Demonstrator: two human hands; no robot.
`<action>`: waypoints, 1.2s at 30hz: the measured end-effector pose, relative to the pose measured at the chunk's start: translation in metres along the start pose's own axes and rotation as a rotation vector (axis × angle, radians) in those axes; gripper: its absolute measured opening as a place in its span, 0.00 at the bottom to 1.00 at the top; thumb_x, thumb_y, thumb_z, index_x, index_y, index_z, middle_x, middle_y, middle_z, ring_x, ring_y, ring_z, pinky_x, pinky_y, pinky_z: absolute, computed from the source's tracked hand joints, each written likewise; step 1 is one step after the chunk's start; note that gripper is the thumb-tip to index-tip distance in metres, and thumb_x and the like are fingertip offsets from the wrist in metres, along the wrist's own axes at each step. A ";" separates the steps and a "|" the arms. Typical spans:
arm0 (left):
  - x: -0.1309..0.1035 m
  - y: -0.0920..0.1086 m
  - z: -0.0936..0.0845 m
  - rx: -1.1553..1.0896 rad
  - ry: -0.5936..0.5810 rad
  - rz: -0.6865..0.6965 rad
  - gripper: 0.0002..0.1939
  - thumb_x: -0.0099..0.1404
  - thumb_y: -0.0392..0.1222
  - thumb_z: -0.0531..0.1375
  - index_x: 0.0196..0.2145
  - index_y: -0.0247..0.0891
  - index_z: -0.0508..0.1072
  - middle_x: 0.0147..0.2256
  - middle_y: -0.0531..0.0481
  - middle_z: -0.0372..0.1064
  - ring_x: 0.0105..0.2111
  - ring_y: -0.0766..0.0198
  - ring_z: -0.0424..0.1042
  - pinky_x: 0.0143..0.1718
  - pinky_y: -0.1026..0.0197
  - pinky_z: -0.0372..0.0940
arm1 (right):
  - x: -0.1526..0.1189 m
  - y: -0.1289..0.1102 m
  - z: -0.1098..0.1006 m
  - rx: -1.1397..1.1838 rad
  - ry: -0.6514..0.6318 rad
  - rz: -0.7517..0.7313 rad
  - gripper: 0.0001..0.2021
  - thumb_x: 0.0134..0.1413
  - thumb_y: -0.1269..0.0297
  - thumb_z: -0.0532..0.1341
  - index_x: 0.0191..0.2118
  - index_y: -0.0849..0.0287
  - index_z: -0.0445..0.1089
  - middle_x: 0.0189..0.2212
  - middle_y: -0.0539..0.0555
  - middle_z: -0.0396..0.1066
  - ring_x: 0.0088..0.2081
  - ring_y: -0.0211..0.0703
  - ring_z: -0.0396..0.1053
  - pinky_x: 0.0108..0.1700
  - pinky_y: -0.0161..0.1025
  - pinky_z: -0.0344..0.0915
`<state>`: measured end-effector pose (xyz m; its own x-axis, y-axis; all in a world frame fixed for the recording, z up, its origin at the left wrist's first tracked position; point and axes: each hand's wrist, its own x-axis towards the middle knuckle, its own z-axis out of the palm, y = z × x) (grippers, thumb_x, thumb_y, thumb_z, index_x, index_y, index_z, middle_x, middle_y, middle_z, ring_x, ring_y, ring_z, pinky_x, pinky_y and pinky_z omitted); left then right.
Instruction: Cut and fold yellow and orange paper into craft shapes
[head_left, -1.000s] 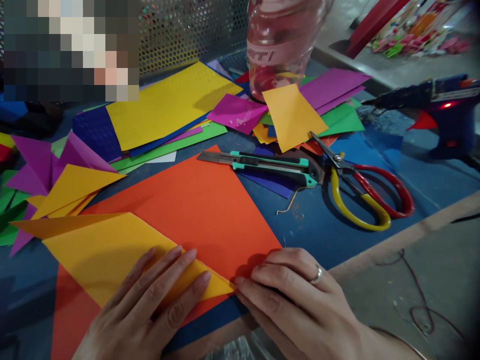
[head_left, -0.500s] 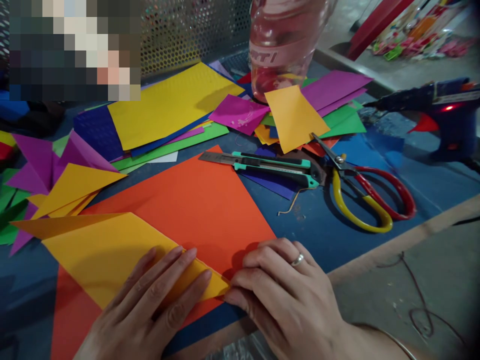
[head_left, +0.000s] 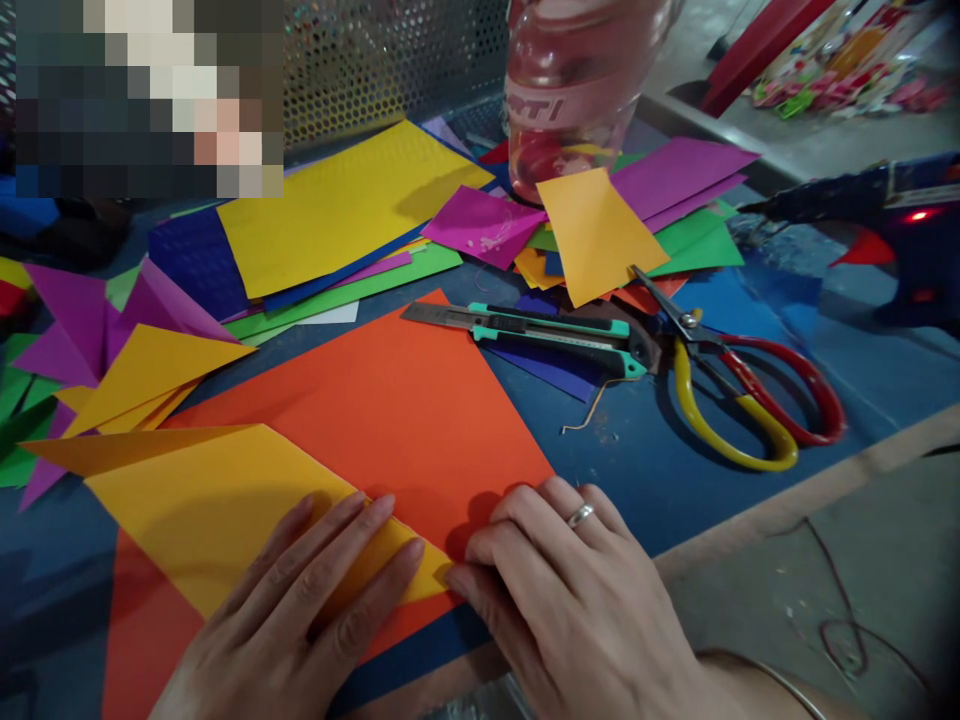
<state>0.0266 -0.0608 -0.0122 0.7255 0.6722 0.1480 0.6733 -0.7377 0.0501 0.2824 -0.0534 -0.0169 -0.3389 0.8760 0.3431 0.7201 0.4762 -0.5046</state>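
One amber sheet (head_left: 217,480) lies folded on an orange sheet (head_left: 390,400), under the fingers (head_left: 352,545). The left hand (head_left: 292,600) presses flat, slightly spread, gripping nothing; the right hand (head_left: 555,590), nearly closed, pinches the amber corner. From where I stand, one fold looks made; left of the fingers, a flap (head_left: 112,452) stands loose, so creasing seems unfinished. Beyond the fingers, a cutter (head_left: 525,325) and scissors (head_left: 690,322) rest on a blue table (head_left: 637,475); farther off, a bottle (head_left: 574,60) and mesh panel (head_left: 390,60); right, a glue gun (head_left: 862,195) and grey floor (head_left: 750,590).
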 end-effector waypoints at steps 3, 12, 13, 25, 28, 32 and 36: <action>0.000 0.000 0.000 0.002 -0.002 -0.002 0.32 0.72 0.26 0.47 0.70 0.46 0.60 0.72 0.47 0.51 0.72 0.57 0.51 0.73 0.47 0.46 | 0.001 -0.001 -0.001 -0.019 0.008 -0.010 0.15 0.73 0.64 0.54 0.34 0.58 0.72 0.32 0.53 0.71 0.35 0.46 0.62 0.41 0.45 0.52; -0.001 -0.001 0.001 0.008 -0.013 0.031 0.32 0.73 0.27 0.47 0.71 0.42 0.56 0.72 0.44 0.51 0.71 0.53 0.53 0.72 0.44 0.46 | 0.003 0.000 0.001 -0.053 0.001 -0.009 0.15 0.72 0.64 0.53 0.32 0.57 0.71 0.31 0.52 0.71 0.35 0.46 0.62 0.42 0.45 0.53; -0.001 -0.001 0.001 0.010 -0.016 0.035 0.32 0.74 0.27 0.47 0.72 0.42 0.55 0.72 0.43 0.50 0.71 0.53 0.53 0.72 0.43 0.46 | 0.003 0.000 0.000 -0.049 -0.004 -0.004 0.15 0.72 0.64 0.54 0.33 0.57 0.71 0.32 0.52 0.71 0.35 0.47 0.62 0.42 0.45 0.53; 0.005 0.001 -0.007 -0.043 -0.030 0.042 0.29 0.73 0.29 0.49 0.69 0.37 0.60 0.71 0.42 0.53 0.71 0.50 0.53 0.72 0.44 0.45 | 0.001 0.000 -0.005 0.012 -0.029 0.030 0.10 0.72 0.64 0.54 0.39 0.56 0.70 0.34 0.51 0.73 0.35 0.47 0.63 0.40 0.44 0.51; 0.007 0.002 -0.008 -0.050 -0.028 0.041 0.25 0.76 0.36 0.51 0.68 0.36 0.61 0.70 0.42 0.53 0.71 0.50 0.52 0.73 0.44 0.43 | 0.000 0.001 -0.006 0.031 -0.025 0.026 0.08 0.72 0.65 0.54 0.41 0.56 0.70 0.35 0.51 0.74 0.35 0.46 0.63 0.40 0.44 0.51; 0.008 0.001 -0.009 -0.046 -0.048 0.068 0.29 0.77 0.53 0.51 0.68 0.35 0.61 0.71 0.40 0.50 0.71 0.48 0.50 0.73 0.43 0.41 | -0.002 0.003 -0.006 0.039 -0.031 0.030 0.07 0.71 0.66 0.56 0.44 0.57 0.71 0.37 0.51 0.75 0.36 0.46 0.64 0.41 0.44 0.52; 0.008 0.002 -0.009 -0.042 -0.044 0.065 0.31 0.77 0.56 0.52 0.68 0.34 0.61 0.71 0.39 0.50 0.71 0.46 0.51 0.72 0.41 0.43 | -0.005 0.005 -0.006 0.077 -0.009 0.019 0.07 0.71 0.68 0.55 0.45 0.57 0.71 0.38 0.51 0.76 0.37 0.47 0.66 0.41 0.44 0.53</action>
<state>0.0320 -0.0576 -0.0017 0.7734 0.6245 0.1088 0.6190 -0.7810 0.0830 0.2911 -0.0557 -0.0161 -0.3313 0.8855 0.3257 0.6777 0.4635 -0.5709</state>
